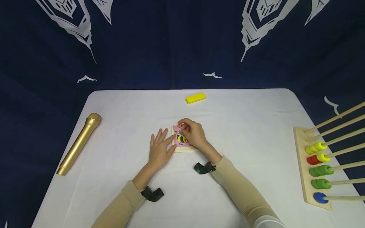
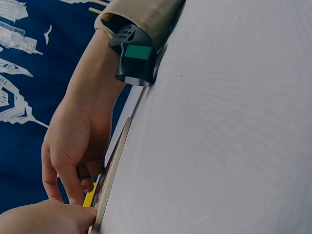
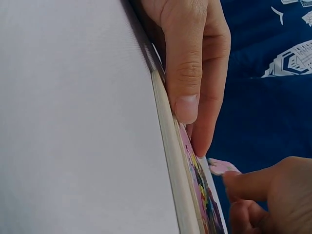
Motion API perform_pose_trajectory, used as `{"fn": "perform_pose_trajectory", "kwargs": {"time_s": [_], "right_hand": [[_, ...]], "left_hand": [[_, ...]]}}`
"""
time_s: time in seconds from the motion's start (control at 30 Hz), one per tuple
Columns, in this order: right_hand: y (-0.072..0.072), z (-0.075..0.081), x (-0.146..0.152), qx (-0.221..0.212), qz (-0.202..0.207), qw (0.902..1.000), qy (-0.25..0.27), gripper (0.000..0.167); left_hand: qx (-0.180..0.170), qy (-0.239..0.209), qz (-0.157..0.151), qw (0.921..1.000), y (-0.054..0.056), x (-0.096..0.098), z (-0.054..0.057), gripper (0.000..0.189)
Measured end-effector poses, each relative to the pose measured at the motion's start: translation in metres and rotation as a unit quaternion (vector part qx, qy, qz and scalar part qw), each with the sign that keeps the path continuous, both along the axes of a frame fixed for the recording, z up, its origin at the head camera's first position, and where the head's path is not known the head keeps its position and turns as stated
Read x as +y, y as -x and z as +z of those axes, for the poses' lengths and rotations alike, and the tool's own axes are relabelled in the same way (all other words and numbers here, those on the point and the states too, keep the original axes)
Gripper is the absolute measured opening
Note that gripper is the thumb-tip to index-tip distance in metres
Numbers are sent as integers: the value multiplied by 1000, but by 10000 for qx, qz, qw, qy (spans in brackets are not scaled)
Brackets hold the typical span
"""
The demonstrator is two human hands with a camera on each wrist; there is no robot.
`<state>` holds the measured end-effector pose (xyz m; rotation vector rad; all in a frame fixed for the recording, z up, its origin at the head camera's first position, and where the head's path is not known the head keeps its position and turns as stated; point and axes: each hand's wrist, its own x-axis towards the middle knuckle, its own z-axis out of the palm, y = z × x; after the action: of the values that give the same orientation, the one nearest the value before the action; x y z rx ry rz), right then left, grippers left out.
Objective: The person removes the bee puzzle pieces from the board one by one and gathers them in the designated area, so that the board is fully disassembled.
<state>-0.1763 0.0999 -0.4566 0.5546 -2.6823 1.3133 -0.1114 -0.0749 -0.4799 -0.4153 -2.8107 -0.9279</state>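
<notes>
A small puzzle board (image 1: 186,150) with a pale wooden frame and a bee picture on pink lies flat on the white table. My right hand (image 1: 194,132) is over its upper right part and pinches a pink puzzle piece (image 3: 223,166), which is tilted up from the board in the right wrist view. With fingers spread, my left hand (image 1: 160,149) rests at the board's left edge. Its thumb (image 3: 187,100) and a finger touch the board there. The right hand covers much of the picture's right side.
At the left lies a gold microphone (image 1: 80,144). A yellow block (image 1: 195,98) sits near the table's far edge. On the right stands a wooden peg rack (image 1: 303,164) with coloured rings, its rods reaching past the table edge. A dark blue patterned cloth (image 1: 168,44) hangs behind.
</notes>
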Motion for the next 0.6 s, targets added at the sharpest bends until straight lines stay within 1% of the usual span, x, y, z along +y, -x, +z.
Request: {"fn": "perform_pose_trajectory", "kwargs": {"time_s": [0.13,0.27,0.33,0.43,0.6], "right_hand": [[1,10,5,-136,-145,9988,438,25],[3,27,20,-514,-344,9950,787,27],[6,33,32,-682,-463,9934,802,28],[11,40,53,-900,-675,9912,693,30],[17,42,89,-1039,-978,9881,571,32]], "left_hand": [[0,-22,10,10000,-1,0,-1,41],[-7,-69,47,10000,-2,0,-1,41],[-26,-82,45,10000,-2,1,0,41],[-36,-106,32,9999,-2,1,1,41],[-84,-101,45,9999,-1,2,2,41]]}}
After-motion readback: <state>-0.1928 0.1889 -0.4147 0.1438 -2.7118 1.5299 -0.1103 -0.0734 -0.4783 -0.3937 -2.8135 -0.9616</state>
